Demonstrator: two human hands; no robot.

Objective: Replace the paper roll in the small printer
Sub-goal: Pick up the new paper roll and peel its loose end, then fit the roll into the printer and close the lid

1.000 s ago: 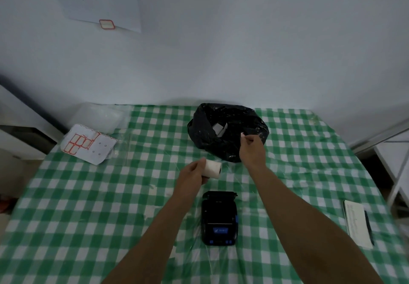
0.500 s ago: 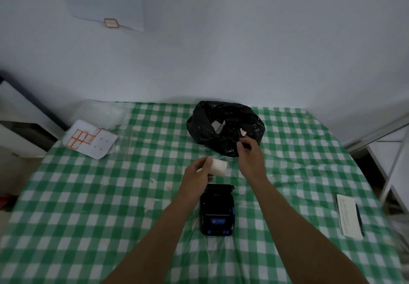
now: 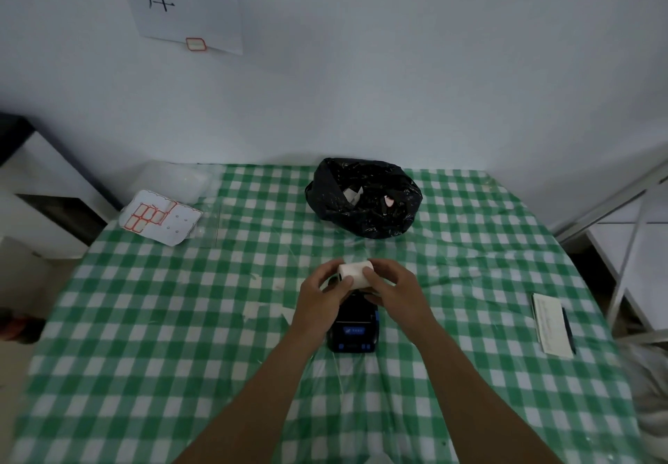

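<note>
both hands, left hand (image 3: 322, 295) and right hand (image 3: 392, 288), pinch paper roll (image 3: 356, 275) by its ends above printer (image 3: 355, 326); light, crushable, likely unwinds.

two hands (image 3: 325, 299), one paper roll (image 3: 356, 274), one printer (image 3: 354, 330), one black bag (image 3: 363, 201)

The table (image 3: 144, 373) wears a green-and-white checked cloth under a clear plastic sheet that wrinkles and catches glints of light, and on it the bin bag (image 3: 365, 207) is thin black plastic, crumpled and glossy. The paper roll (image 3: 356, 275) looks matt white and smooth, while the small printer (image 3: 354, 333) is black plastic with a dull sheen (blue trim at its edge and buttons). Matt white paper makes up the label sheet (image 3: 161, 217), the notepad (image 3: 551, 324) and the wall notice (image 3: 188, 1).
</note>
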